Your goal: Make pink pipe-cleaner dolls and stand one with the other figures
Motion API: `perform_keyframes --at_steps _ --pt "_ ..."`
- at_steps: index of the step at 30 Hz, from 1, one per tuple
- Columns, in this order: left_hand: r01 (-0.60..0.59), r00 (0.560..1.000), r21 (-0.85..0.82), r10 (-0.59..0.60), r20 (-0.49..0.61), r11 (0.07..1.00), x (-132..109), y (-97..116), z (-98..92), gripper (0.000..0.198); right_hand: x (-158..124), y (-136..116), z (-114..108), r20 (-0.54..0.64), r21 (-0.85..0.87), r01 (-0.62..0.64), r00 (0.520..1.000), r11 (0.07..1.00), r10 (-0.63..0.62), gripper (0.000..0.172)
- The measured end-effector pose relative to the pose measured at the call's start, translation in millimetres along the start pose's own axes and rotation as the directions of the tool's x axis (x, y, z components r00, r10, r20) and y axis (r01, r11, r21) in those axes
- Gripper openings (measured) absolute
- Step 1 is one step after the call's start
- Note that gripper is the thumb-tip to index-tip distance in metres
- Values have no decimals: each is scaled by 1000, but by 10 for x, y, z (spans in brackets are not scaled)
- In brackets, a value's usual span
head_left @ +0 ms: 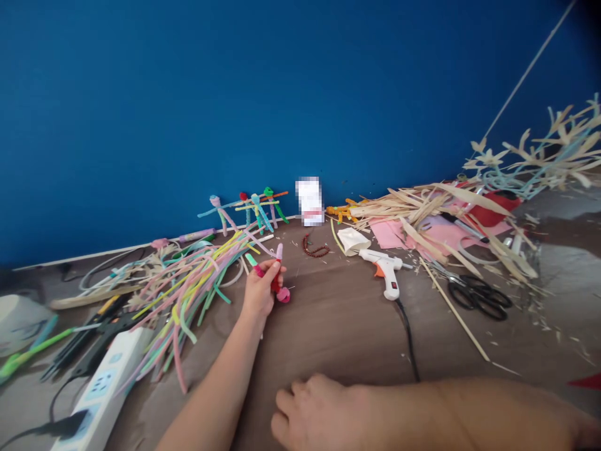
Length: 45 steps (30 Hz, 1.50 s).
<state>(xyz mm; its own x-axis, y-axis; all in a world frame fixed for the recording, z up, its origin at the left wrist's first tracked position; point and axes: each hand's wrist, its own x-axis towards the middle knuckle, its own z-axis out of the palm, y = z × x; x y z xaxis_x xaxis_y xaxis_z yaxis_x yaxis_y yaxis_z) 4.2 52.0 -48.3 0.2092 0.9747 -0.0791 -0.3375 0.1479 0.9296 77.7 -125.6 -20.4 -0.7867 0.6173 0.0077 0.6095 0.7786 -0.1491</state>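
My left hand [260, 289] is stretched out over the brown table [338, 326], fingers closed round a small pipe-cleaner figure [277, 275] in red, pink and green. It sits just right of a loose heap of coloured pipe cleaners [188, 282]. My right hand [312, 410] rests near the table's front edge, fingers curled under with nothing visible in them. Three finished pipe-cleaner figures [251, 210] lean against the blue wall beyond the left hand.
A white glue gun [385, 270] with a black cord lies right of centre. Black scissors [479, 294], pink paper and dried straw strips [432, 210] lie at the right. A white power strip [101, 391] and pliers [89, 335] lie at the left. A bead bracelet [315, 248] lies mid-table.
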Motion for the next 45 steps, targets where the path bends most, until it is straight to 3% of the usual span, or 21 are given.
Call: perform_keyframes --at_steps 9,14,19,20,21,22,23,24,26,27,28,29,31,33,34,39,45 --pt "5 999 28 -6 34 1000 9 -31 0 26 0 64 -148 50 7 18 999 1000 -18 17" --pt "14 999 58 -17 47 998 -7 -29 12 28 30 28 -64 61 6 -3 998 1000 3 12" --pt "5 997 42 -8 80 999 -24 -24 12 25 24 307 -104 2 238 39 999 970 -41 23" --pt "2 996 47 -6 92 999 -30 -27 16 25 14 425 -149 -56 338 36 998 940 -18 19" --pt "-3 995 58 -3 103 998 -39 -30 24 25 2 560 -196 -149 454 -15 984 891 93 15" --pt "-10 994 77 1 113 997 -52 -34 37 25 -11 707 -239 -249 579 -75 932 812 264 13" --pt "-20 993 107 7 122 994 -69 -38 54 24 -23 857 -269 -326 692 -110 834 713 446 14" --pt "-39 991 154 19 130 987 -92 -38 74 23 -34 1002 -282 -366 787 -118 700 605 613 14" --pt "-132 985 290 91 150 948 -153 -28 119 19 -55 1241 -253 -312 923 -49 484 381 818 15" --pt "-209 972 378 150 180 902 -189 -16 140 16 -65 1321 -217 -252 964 31 411 263 876 17" --pt "-327 943 456 250 221 828 -226 0 156 13 -75 1373 -174 -194 981 105 389 166 901 19" --pt "-435 899 508 326 292 744 -261 17 168 12 -83 1396 -131 -139 985 153 419 82 897 22" --pt "-578 816 565 417 400 589 -317 44 175 17 -87 1378 -64 -56 982 181 538 -51 841 31" --pt "-662 747 593 468 473 458 -341 51 164 21 -72 1321 -32 9 980 146 646 -135 764 37" --pt "-693 715 600 487 502 399 -341 45 154 22 -59 1294 -26 32 979 129 672 -160 740 37" --pt "-772 580 620 550 601 137 -299 -12 111 21 -8 1256 -9 61 966 142 686 -216 725 28" --pt "-779 526 627 552 647 8 -297 -14 97 22 -28 1272 -5 129 939 139 707 -315 696 27"
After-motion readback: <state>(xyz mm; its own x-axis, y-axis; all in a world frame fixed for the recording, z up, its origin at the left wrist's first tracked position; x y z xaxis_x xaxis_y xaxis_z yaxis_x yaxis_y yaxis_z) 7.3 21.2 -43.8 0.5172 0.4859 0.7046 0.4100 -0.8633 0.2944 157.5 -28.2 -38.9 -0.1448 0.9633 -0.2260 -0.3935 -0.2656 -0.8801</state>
